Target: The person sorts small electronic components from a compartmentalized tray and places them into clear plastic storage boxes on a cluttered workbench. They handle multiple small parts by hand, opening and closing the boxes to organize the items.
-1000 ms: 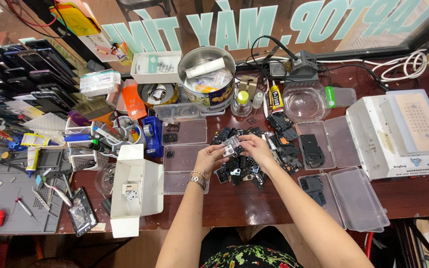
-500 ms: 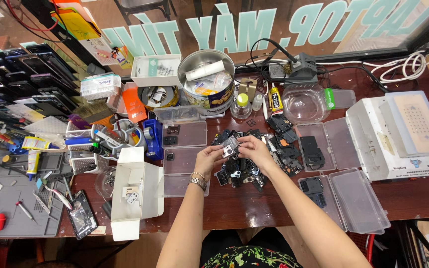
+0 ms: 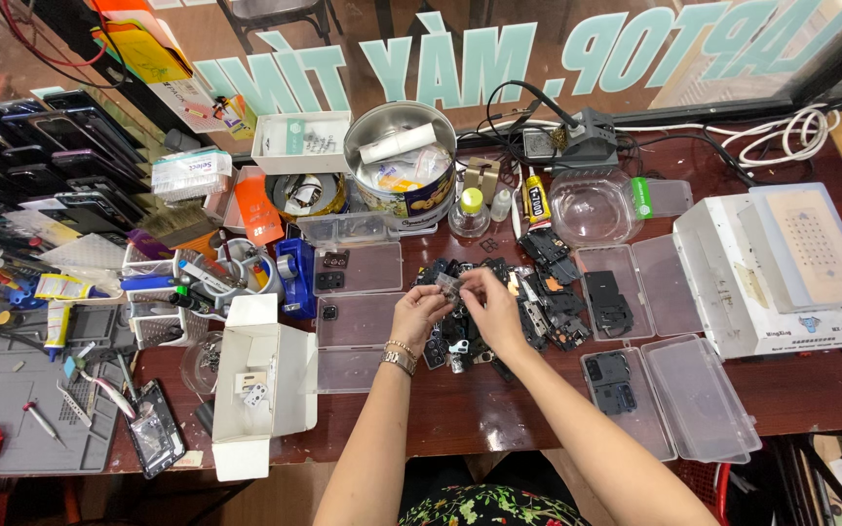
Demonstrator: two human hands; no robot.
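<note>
Dark small part [image 3: 450, 286] pinched between left hand [image 3: 419, 314] and right hand [image 3: 492, 310] grips, raised mid-frame above parts pile [image 3: 528, 312] for inspection.

You hold a small grey, flat phone component [image 3: 448, 286] pinched between the fingertips of your left hand [image 3: 419, 317] and right hand [image 3: 492, 310], lifted just above the pile of dark phone parts [image 3: 538, 307] spread on the wooden table [image 3: 499, 409]. Its finer detail is too small to tell.
</note>
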